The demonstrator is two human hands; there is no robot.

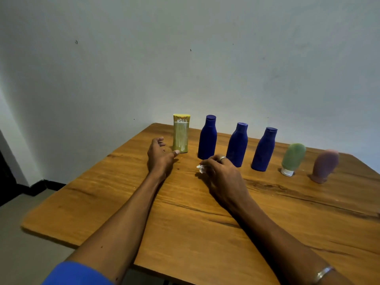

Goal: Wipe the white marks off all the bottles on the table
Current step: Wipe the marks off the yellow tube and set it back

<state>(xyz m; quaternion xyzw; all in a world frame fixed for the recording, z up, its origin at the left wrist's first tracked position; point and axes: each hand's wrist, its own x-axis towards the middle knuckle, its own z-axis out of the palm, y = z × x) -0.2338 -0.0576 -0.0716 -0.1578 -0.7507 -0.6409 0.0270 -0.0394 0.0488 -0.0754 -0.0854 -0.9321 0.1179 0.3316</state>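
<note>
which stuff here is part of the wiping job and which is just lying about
Job: yellow bottle with white streaks, three blue bottles, green tube, pink tube, white wad held in right hand.
Lying about: nothing but the table.

A wooden table [205,223] stands against a pale, scuffed wall [185,58]; grey floor [30,254] and dark skirting [41,186] lie left.

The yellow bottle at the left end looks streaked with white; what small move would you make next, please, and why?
Probably close the left hand around the yellow bottle: it is open beside it, and the right hand already holds a white wipe.
</note>
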